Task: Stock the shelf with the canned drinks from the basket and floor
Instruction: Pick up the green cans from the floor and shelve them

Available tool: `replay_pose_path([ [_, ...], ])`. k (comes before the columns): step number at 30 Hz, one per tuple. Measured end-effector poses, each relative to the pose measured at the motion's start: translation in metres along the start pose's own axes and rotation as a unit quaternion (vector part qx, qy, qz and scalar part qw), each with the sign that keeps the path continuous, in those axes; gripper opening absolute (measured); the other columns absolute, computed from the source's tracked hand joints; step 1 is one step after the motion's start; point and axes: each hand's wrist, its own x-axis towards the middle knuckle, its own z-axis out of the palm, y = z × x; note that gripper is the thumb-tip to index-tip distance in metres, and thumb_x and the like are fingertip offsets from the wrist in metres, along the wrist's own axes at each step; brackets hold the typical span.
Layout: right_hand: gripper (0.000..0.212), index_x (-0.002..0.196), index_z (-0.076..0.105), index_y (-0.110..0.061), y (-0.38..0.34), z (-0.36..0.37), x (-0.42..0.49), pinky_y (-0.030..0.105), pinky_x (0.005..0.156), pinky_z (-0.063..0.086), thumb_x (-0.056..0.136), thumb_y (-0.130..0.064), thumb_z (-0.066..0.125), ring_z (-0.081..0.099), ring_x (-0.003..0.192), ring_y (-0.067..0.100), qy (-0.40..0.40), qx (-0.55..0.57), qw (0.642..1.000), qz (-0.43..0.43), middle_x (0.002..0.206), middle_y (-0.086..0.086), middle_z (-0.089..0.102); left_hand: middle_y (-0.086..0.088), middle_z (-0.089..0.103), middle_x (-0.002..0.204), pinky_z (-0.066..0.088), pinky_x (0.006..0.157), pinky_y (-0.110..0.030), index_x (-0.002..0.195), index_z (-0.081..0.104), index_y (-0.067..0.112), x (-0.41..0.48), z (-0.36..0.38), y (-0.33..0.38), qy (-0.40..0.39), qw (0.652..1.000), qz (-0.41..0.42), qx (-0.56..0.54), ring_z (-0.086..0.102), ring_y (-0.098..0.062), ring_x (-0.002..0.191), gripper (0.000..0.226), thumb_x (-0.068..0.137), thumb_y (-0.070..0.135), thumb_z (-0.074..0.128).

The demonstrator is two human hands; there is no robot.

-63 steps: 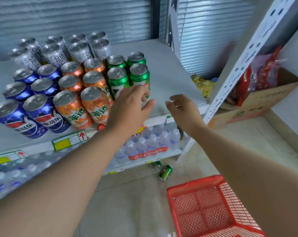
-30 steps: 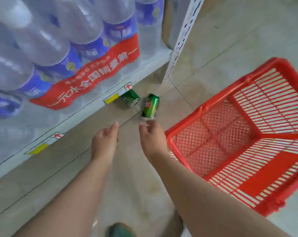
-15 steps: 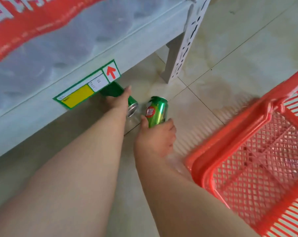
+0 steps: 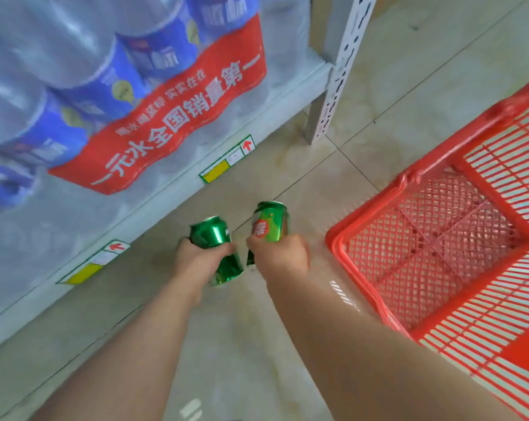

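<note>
Left hand (image 4: pixel 198 260) round plain can (image 4: pixel 211 233); right hand (image 4: pixel 281 256), logo can (image 4: pixel 271 222) (seemingly lifted)

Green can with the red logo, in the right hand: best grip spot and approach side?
Round its cylindrical wall, from the side. The right hand wraps the near half of the green can, far end free; the left hand holds a second green can round its middle. The smooth round body suits a wrap; a grip nearer mid-length would likely be steadier.
</note>
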Motion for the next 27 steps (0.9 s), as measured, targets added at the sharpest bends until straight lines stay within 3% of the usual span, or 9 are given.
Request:
replay_pose_path([
  [3,0.066,0.095,0.065,-0.012,-0.012,-0.033,-0.050,0.041,0.078,0.058,0.044,-0.053,0.064,0.067,0.088,0.029,-0.018,-0.021,0.999,-0.038,0.094,0.010,0.066,-0.005,0.064,0.102,0.049,0.074,-0.032,0.108,0.054,0.013,-0.070,-0.038,0.004,0.002,1.000,0.001,0.013,0.062,-0.023,0.087,0.064,0.057,0.032,0.088],
  [6,0.059,0.092,0.066,-0.014,-0.034,-0.076,-0.098,0.038,0.073,0.057,0.049,-0.053,0.070,0.067,0.084,0.026,-0.046,-0.010,0.995,-0.086,0.088,0.009,0.068,-0.002,0.062,0.096,0.043,0.069,-0.029,0.102,0.052,0.017,-0.140,-0.073,0.025,0.034,0.999,0.039,0.007,0.059,-0.019,0.081,0.053,0.062,0.025,0.086],
  [10,0.037,0.090,0.068,-0.015,-0.080,-0.150,-0.152,0.029,0.059,0.050,0.065,-0.038,0.082,0.065,0.069,0.017,-0.078,0.001,0.988,-0.134,0.079,0.003,0.070,0.007,0.064,0.089,0.044,0.062,-0.022,0.104,0.054,0.020,-0.207,-0.112,0.074,0.052,0.995,0.070,-0.043,0.061,-0.007,0.079,0.050,0.064,0.020,0.085],
  [14,0.039,0.094,0.067,-0.014,-0.133,-0.207,-0.202,0.024,0.056,0.046,0.066,-0.035,0.084,0.064,0.068,0.016,-0.092,-0.009,0.979,-0.180,0.082,0.003,0.070,0.007,0.065,0.091,0.050,0.076,-0.031,0.099,0.051,0.023,-0.264,-0.148,0.140,0.087,0.989,0.117,-0.041,0.064,-0.017,0.088,0.061,0.052,0.039,0.086],
  [18,0.039,0.096,0.069,-0.012,-0.175,-0.251,-0.258,0.025,0.061,0.049,0.065,-0.030,0.085,0.067,0.072,0.017,-0.091,0.017,0.972,-0.216,0.085,0.006,0.071,0.010,0.061,0.091,0.045,0.073,-0.028,0.102,0.051,0.021,-0.334,-0.178,0.205,0.093,0.980,0.164,-0.058,0.060,-0.016,0.089,0.057,0.059,0.039,0.085],
  [22,0.051,0.105,0.066,-0.011,-0.199,-0.287,-0.302,0.028,0.068,0.053,0.064,-0.034,0.085,0.070,0.082,0.020,-0.113,0.018,0.964,-0.239,0.092,0.007,0.072,0.008,0.064,0.096,0.049,0.077,-0.030,0.103,0.054,0.022,-0.393,-0.198,0.240,0.080,0.974,0.210,-0.032,0.061,-0.014,0.090,0.062,0.054,0.048,0.082],
  [27,0.048,0.109,0.061,-0.014,-0.234,-0.328,-0.364,0.019,0.058,0.048,0.070,-0.030,0.083,0.067,0.080,0.014,-0.162,0.015,0.945,-0.283,0.095,0.005,0.070,0.015,0.060,0.088,0.045,0.068,-0.023,0.089,0.049,0.029,-0.459,-0.227,0.267,0.091,0.961,0.257,-0.044,0.060,-0.007,0.085,0.048,0.058,0.039,0.084],
])
